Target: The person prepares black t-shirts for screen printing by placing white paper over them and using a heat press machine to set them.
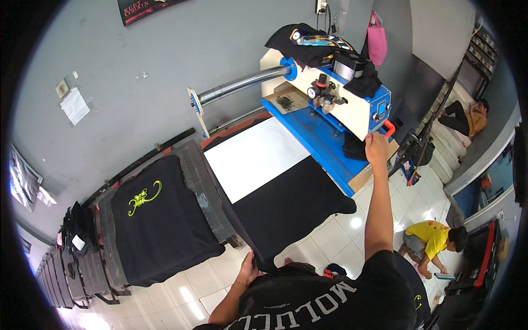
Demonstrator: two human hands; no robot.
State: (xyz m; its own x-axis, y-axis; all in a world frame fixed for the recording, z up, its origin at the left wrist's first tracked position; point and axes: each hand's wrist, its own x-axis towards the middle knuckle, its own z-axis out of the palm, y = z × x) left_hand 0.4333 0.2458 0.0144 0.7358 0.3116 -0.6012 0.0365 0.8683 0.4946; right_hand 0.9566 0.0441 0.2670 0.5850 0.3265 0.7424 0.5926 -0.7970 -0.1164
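My right arm stretches forward, and my right hand is closed round the red handle at the front of a blue and cream heat press. Low in the middle, my left hand pinches the near left edge of a black T-shirt, its fingertips partly hidden by the cloth. The shirt lies spread on a platen beside the press. A white sheet lies flat over its far part. The press's blue plate is just to the right of the sheet.
Left of the shirt, another platen carries a black T-shirt with a yellow-green print. More platens line the wall. A metal rail runs left from the press. One person in yellow crouches at right; another sits on the stairs.
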